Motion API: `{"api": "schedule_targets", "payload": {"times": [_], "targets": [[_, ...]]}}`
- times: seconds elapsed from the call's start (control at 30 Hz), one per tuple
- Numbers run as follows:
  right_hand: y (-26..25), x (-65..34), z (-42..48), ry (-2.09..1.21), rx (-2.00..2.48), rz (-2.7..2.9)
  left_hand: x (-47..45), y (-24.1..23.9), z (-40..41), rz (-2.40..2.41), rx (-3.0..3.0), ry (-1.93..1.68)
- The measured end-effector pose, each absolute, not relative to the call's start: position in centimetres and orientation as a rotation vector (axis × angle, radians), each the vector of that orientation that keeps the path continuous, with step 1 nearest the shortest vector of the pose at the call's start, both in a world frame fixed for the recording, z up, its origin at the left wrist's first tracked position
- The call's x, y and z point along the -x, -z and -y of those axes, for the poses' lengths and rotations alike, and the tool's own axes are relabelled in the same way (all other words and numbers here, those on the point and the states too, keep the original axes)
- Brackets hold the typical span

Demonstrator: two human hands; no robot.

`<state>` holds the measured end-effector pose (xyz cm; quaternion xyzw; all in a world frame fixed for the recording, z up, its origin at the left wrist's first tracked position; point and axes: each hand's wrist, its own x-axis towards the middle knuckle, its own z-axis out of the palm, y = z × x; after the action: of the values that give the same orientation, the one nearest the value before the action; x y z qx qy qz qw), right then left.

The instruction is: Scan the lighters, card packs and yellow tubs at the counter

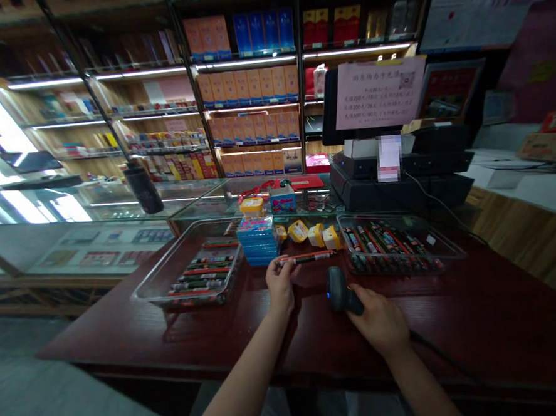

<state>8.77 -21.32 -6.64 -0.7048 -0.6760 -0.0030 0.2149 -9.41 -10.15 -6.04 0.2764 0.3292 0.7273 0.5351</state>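
Lit wooden shelving (245, 64) filled with boxed goods spans the background, and before it stands a dark red wooden desk (491, 311) whose near edge runs across beneath both forearms. A glass counter (113, 210) bounds the far left side. Bare desktop stretches from the right wrist to the right-hand edge, and a narrower strip lies left of the left forearm, below the left clear plastic tray (164, 260). That tray's front left corner lies near the desk's slanting left edge; the right clear plastic tray (445, 246) sits below the black cash drawer (399, 191), and both trays hold slim printed sticks. Between them, a stack of shrink-wrapped blue boxes (259, 243) and some yellow-and-white tubs (299, 230) fill the space just beyond the hands. The right hand (381, 314) comes in from the lower right, palm down, fingers curled round the handle of a black handheld scanner (339, 290), its head toward the left with a blue light glowing. The left hand (280, 283) reaches up from the bottom, thumb and fingers pinching one red-and-black stick (312, 256) by its left end; this lies nearly level over the desk, its free end near the right tray and above the scanner's head.
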Motion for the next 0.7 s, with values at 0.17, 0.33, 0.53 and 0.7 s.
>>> {"api": "schedule_targets", "payload": {"times": [0.17, 0.33, 0.53, 0.7], "targets": [[5.9, -8.6, 21.7, -0.065, 1.901, 1.830, 10.6, 7.4, 10.3, -0.728, -0.547, -1.744], [5.3, -9.1, 21.5, -0.305, 1.839, 1.638, 10.5, 8.2, 9.7, -0.715, -0.565, -1.740], [5.0, -8.3, 21.8, -0.758, 1.552, 1.317, 10.5, 9.1, 9.5, -0.700, -0.622, -1.724], [4.3, -6.9, 22.8, -0.938, 1.485, 1.130, 10.5, 9.2, 9.5, -0.705, -0.656, -1.728]]}}
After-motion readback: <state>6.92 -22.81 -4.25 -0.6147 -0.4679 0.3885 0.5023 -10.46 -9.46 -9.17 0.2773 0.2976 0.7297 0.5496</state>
